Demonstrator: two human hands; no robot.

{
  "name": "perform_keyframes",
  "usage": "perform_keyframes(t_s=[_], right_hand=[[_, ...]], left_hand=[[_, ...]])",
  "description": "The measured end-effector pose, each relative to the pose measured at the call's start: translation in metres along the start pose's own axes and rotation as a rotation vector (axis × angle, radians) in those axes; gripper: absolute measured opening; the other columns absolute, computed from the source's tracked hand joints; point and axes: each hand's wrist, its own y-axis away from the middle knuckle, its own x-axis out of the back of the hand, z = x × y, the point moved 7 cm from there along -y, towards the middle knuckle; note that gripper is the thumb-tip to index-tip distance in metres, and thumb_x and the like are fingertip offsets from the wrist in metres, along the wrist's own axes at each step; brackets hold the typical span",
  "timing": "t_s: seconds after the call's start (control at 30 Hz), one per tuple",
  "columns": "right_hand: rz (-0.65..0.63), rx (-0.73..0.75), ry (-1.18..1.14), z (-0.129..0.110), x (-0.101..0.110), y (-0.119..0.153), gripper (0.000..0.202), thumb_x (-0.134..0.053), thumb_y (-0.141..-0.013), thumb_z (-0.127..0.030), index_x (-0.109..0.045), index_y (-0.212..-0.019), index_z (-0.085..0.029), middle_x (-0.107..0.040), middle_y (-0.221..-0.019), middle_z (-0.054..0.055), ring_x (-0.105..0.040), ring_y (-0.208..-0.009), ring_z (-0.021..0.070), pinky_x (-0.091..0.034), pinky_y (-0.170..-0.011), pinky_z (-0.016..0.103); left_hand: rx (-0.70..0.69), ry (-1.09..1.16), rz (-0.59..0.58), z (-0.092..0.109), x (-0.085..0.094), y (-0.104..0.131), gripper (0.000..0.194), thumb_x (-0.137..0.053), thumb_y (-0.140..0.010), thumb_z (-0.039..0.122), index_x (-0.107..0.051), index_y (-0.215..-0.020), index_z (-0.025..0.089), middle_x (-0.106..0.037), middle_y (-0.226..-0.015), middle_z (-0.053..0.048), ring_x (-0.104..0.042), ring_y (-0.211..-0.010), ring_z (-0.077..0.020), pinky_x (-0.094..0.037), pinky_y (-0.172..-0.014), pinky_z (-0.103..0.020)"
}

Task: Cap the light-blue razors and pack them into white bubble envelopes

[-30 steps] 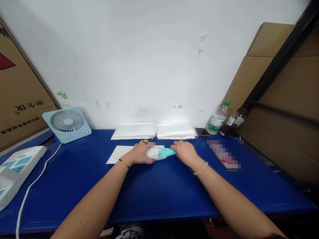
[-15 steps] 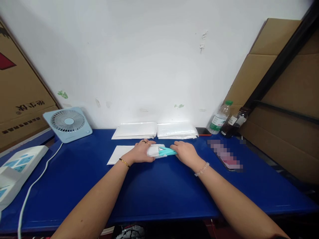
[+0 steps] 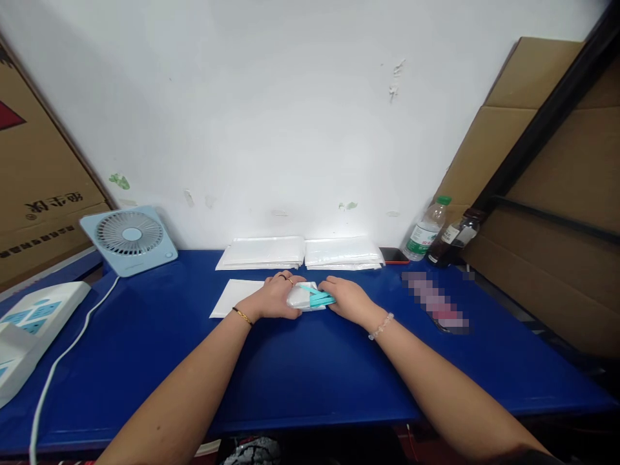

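My left hand (image 3: 275,298) is closed around a small white packet with a shiny clear wrapper (image 3: 299,298), fingers at its far edge and thumb at its near edge. At the packet's right end, my right hand (image 3: 349,301) grips a bundle of thin turquoise strips (image 3: 320,299); their kind cannot be made out. The strips' left ends touch or overlap the packet. A flat white sheet or envelope (image 3: 234,299) lies on the blue table, partly under my left hand. Beyond my hands, two stacks of flat white packets, the left stack (image 3: 261,252) and the right stack (image 3: 343,252), lie by the wall.
A light blue fan (image 3: 130,236) and a white power strip (image 3: 53,323) with a white cable (image 3: 72,352) are on the left. To the right are a green-capped bottle (image 3: 426,232), a dark bottle (image 3: 450,242), a red-edged phone (image 3: 396,256) and a blurred-out phone-like object (image 3: 438,303).
My right hand has moved left with the turquoise strips, bringing them closer against the packet. My left hand keeps its hold in nearly the same place.
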Motion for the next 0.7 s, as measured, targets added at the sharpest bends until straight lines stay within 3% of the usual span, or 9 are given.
perform_keyframes(t_s=[0.17, 0.37, 0.47, 0.63, 0.7], right_hand=[[-0.004, 0.086, -0.248, 0.006, 0.008, 0.006, 0.039, -0.058, -0.077, -0.013, -0.055, -0.114, -0.024, -0.057, -0.100, 0.003, -0.056, -0.081, 0.0157, -0.041, -0.069, 0.024], [-0.075, 0.044, -0.473, 0.027, 0.009, 0.018, 0.046, -0.071, -0.071, -0.042, -0.060, -0.111, -0.023, -0.058, -0.098, 0.004, -0.056, -0.079, 0.0172, -0.044, -0.067, 0.027], [-0.086, 0.036, -0.530, 0.032, 0.008, 0.020, 0.053, -0.073, -0.067, -0.048, -0.062, -0.112, -0.022, -0.059, -0.099, 0.005, -0.056, -0.080, 0.0178, -0.046, -0.067, 0.027], [0.004, -0.002, -0.569, 0.031, 0.007, 0.013, 0.033, -0.051, -0.087, -0.042, -0.064, -0.110, -0.022, -0.063, -0.098, 0.006, -0.058, -0.083, 0.0176, -0.047, -0.072, 0.029], [0.048, 0.032, -0.546, 0.026, 0.007, 0.009, 0.031, -0.048, -0.090, -0.036, -0.063, -0.114, -0.023, -0.064, -0.102, 0.007, -0.059, -0.088, 0.0182, -0.047, -0.076, 0.030]], left_hand=[[0.015, 0.016, -0.006, -0.001, -0.001, -0.001, 0.078, -0.068, -0.060, 0.046, -0.042, -0.132, 0.029, -0.049, -0.118, -0.008, -0.043, -0.116, -0.0319, -0.032, -0.099, -0.042], [0.008, 0.014, 0.009, -0.003, -0.001, -0.002, 0.078, -0.067, -0.060, 0.048, -0.042, -0.132, 0.030, -0.049, -0.116, -0.007, -0.044, -0.114, -0.0308, -0.032, -0.098, -0.043], [0.002, 0.015, 0.015, -0.003, -0.002, -0.002, 0.079, -0.068, -0.059, 0.048, -0.042, -0.132, 0.030, -0.048, -0.117, -0.007, -0.043, -0.115, -0.0311, -0.032, -0.099, -0.043], [-0.012, 0.008, 0.013, -0.004, -0.005, -0.002, 0.084, -0.070, -0.057, 0.051, -0.041, -0.133, 0.031, -0.047, -0.118, -0.008, -0.038, -0.120, -0.0322, -0.030, -0.100, -0.045], [-0.009, 0.006, 0.013, -0.004, -0.005, -0.002, 0.084, -0.070, -0.057, 0.051, -0.040, -0.133, 0.030, -0.047, -0.118, -0.008, -0.038, -0.120, -0.0319, -0.030, -0.100, -0.045]])
